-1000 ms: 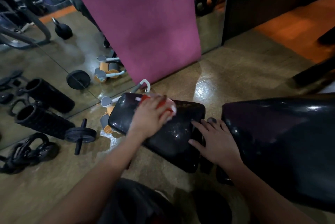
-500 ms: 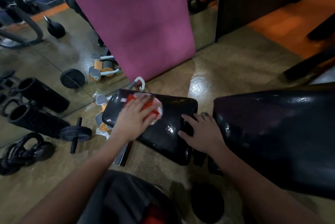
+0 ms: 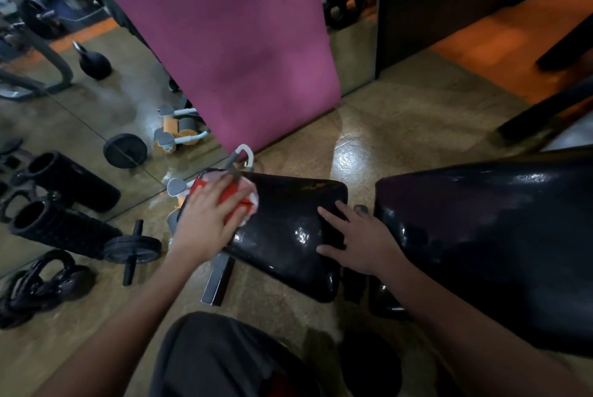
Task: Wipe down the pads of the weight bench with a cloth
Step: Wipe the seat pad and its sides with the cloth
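Note:
The bench's small black seat pad [image 3: 285, 229] lies in the middle of the view, glossy and wet-looking. To its right is the large black back pad [image 3: 487, 236]. My left hand [image 3: 208, 220] presses a red and white cloth [image 3: 239, 199] flat on the seat pad's far left corner, fingers spread. My right hand [image 3: 362, 239] rests flat on the seat pad's right end, beside the gap between the pads, holding nothing.
A purple mat [image 3: 231, 43] leans on a wall mirror behind the bench. On the floor at left lie a black foam roller [image 3: 61, 229], an ab wheel [image 3: 131, 249] and kettlebells [image 3: 38, 287]. A metal bench foot [image 3: 218, 278] sticks out under the seat.
My left hand has slid the cloth leftward across the seat pad toward its far left corner. My right hand has stayed on the pad's right end.

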Action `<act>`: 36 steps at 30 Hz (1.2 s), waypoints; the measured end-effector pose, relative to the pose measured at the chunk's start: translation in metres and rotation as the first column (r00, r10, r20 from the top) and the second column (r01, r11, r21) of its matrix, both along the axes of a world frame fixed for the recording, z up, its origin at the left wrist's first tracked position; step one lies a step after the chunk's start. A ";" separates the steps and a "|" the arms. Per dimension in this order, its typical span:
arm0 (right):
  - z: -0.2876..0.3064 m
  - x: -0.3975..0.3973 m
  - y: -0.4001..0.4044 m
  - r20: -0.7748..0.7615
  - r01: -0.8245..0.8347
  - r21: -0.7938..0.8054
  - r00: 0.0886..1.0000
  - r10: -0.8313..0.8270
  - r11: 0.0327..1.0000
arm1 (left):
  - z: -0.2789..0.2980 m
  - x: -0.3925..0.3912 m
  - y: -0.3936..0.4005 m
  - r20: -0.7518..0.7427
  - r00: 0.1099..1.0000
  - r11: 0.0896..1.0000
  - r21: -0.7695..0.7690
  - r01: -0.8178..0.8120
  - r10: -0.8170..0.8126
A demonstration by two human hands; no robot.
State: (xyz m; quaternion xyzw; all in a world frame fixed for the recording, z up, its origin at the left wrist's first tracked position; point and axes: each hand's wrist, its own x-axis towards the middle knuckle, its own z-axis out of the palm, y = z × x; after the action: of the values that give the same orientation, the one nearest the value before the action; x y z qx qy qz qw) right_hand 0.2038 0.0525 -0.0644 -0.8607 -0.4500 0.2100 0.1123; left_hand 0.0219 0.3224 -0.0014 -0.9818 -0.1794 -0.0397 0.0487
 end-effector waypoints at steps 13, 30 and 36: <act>0.003 -0.003 0.000 0.124 -0.020 -0.057 0.992 0.027 0.998 | -0.039 0.072 -0.087 -0.077 0.995 0.998 -0.011 0.060 -0.061; 0.042 0.010 -0.032 0.591 0.229 -0.323 0.807 0.007 0.918 | -0.023 0.050 -0.058 0.140 0.933 0.940 0.030 -0.340 0.333; 0.040 0.051 -0.023 0.590 0.287 -0.258 0.803 -0.085 0.922 | -0.014 0.032 -0.017 0.024 0.997 0.993 0.094 -0.073 0.071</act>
State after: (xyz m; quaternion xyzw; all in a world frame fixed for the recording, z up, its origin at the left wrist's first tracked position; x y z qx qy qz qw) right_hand 0.2547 0.0298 -0.0247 -0.9304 -0.3324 0.0051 -0.1546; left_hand 0.0539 0.3059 -0.0150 -0.9707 -0.2132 -0.0565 0.0950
